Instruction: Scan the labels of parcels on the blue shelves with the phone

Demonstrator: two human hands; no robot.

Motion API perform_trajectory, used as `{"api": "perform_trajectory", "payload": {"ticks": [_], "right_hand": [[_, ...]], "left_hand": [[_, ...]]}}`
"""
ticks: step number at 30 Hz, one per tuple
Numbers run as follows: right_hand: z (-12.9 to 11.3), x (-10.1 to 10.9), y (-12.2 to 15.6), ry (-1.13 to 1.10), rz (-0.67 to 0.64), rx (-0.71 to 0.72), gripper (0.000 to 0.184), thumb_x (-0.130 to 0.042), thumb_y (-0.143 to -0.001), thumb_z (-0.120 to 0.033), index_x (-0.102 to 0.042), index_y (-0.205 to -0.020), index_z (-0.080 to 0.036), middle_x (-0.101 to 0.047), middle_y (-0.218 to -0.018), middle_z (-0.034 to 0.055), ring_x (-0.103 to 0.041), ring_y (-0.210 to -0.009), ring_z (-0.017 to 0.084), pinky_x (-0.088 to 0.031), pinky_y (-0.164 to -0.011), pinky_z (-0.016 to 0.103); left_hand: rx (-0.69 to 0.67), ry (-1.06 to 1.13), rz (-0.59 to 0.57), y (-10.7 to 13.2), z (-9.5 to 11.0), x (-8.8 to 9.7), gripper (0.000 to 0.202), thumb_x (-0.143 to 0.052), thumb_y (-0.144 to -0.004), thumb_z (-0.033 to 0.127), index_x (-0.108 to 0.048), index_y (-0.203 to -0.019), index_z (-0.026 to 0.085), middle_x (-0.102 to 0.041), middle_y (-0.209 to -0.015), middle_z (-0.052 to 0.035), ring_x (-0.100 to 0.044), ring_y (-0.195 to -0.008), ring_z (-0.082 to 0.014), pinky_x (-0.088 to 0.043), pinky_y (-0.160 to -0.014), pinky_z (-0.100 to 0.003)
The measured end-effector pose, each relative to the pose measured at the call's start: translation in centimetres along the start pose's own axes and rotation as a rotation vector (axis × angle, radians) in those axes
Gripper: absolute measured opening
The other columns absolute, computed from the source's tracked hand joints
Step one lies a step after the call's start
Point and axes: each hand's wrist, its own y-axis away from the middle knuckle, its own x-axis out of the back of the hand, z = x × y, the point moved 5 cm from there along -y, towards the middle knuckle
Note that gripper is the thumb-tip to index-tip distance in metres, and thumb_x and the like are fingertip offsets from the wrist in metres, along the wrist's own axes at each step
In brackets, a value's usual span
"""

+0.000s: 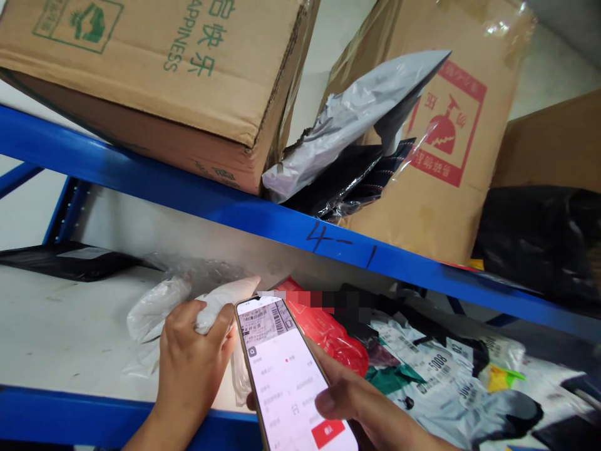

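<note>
My left hand is closed around a white plastic parcel bag that lies on the lower white shelf. My right hand holds a smartphone just right of that bag. The phone's lit screen shows a scanned barcode label and a red button, and my thumb rests on its right edge. A red parcel bag lies directly behind the phone.
Several grey and black parcel bags with printed labels are piled at right on the lower shelf. A blue beam marked "4-1" carries cardboard boxes and a grey mailer. A black bag lies at far left.
</note>
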Motion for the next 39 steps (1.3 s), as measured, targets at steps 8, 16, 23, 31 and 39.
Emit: {"api": "perform_trajectory", "payload": {"ticks": [8, 16, 23, 31, 39], "right_hand": [[0.1, -0.1, 0.4, -0.011, -0.011, -0.006, 0.067, -0.061, -0.069, -0.021, -0.047, -0.135, -0.020, -0.072, -0.108, 0.0092, -0.070, -0.093, 0.021, -0.050, -0.084, 0.030], [-0.5, -1.0, 0.9, -0.040, -0.064, 0.019, 0.058, -0.055, -0.073, -0.014, -0.052, -0.131, -0.019, -0.073, -0.110, 0.0075, -0.072, -0.095, 0.019, -0.051, -0.084, 0.028], [-0.6, -1.1, 0.9, -0.019, -0.050, 0.016, 0.065, -0.057, -0.072, -0.016, -0.047, -0.136, -0.019, -0.073, -0.111, 0.0095, -0.071, -0.096, 0.020, -0.051, -0.083, 0.027], [0.5, -0.1, 0.8, -0.032, -0.047, -0.008, 0.080, -0.057, -0.061, -0.011, -0.041, -0.139, -0.021, -0.072, -0.111, 0.0119, -0.072, -0.090, 0.021, -0.052, -0.078, 0.030], [1.8, 2.3, 1.5, -0.033, -0.128, 0.071, 0.089, -0.060, -0.064, -0.007, -0.025, -0.143, -0.029, -0.061, -0.129, 0.0155, -0.069, -0.102, 0.033, -0.056, -0.058, 0.024]], "left_hand": [[0.007, 0.000, 0.013, 0.2, -0.2, -0.3, 0.026, -0.068, -0.074, 0.013, -0.067, -0.098, 0.022, -0.041, -0.109, -0.0150, -0.048, -0.101, -0.0307, -0.055, -0.073, -0.047], [0.000, -0.001, 0.009, 0.4, -0.3, -0.4, 0.027, -0.070, -0.072, 0.016, -0.069, -0.099, 0.020, -0.041, -0.109, -0.0158, -0.048, -0.101, -0.0320, -0.054, -0.075, -0.049], [-0.002, -0.004, 0.003, 0.4, -0.3, -0.4, 0.024, -0.067, -0.075, 0.018, -0.071, -0.098, 0.019, -0.042, -0.109, -0.0161, -0.048, -0.101, -0.0315, -0.053, -0.076, -0.048], [-0.013, -0.008, 0.010, 0.2, -0.4, -0.2, 0.022, -0.067, -0.077, 0.023, -0.071, -0.097, 0.019, -0.043, -0.108, -0.0154, -0.049, -0.100, -0.0310, -0.052, -0.077, -0.046], [-0.036, -0.006, -0.040, -0.3, -0.6, 0.0, 0.026, -0.070, -0.075, 0.029, -0.069, -0.099, 0.017, -0.044, -0.110, -0.0204, -0.048, -0.106, -0.0361, -0.051, -0.078, -0.049]]}}
